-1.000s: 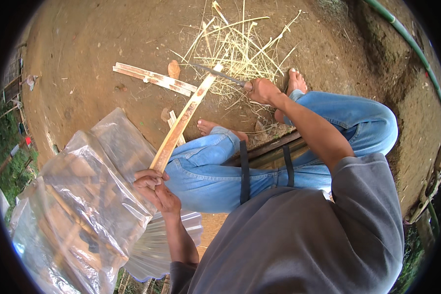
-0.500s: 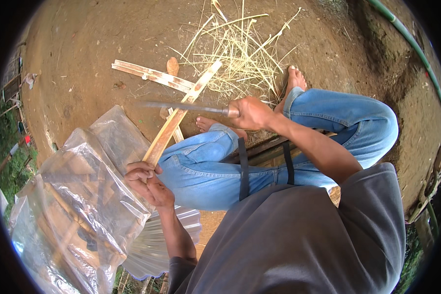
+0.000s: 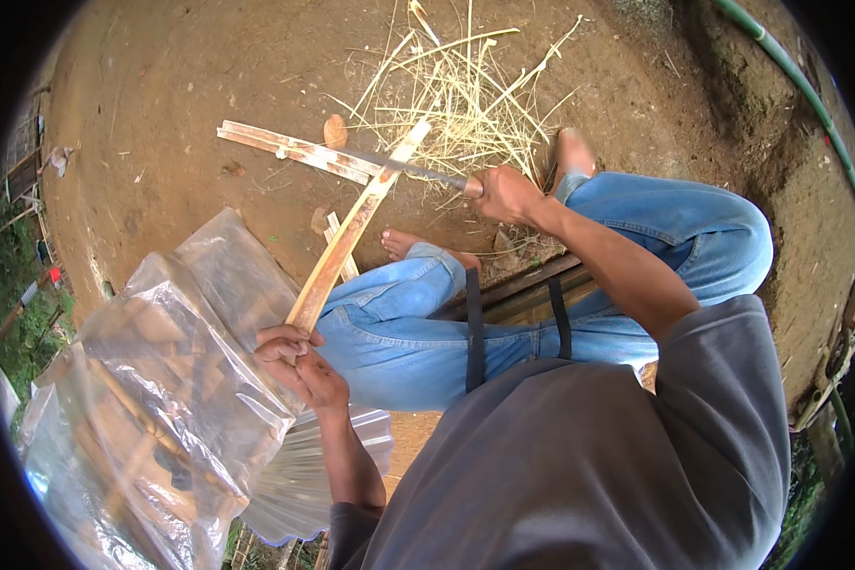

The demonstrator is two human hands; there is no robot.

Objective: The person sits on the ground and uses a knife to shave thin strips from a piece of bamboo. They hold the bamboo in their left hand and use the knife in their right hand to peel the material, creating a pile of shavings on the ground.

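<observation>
My left hand is closed around the near end of a long split bamboo strip, which slants away from me, pale along its edges and reddish brown inside. In my right hand is a knife, gripped by its short wooden handle. Its dark blade, blurred by motion, lies across the strip close to the far end. Whether the edge bites into the bamboo cannot be made out. Beyond that end a heap of thin pale shavings covers the ground.
More split bamboo pieces lie on the dirt beside a brown dry leaf. Clear plastic sheeting drapes over something at my left, with a corrugated sheet next to it. A green pole runs along the far right.
The knife has slid from the middle of the strip toward its far end, my right hand moving away from me. My left hand has shifted slightly right.
</observation>
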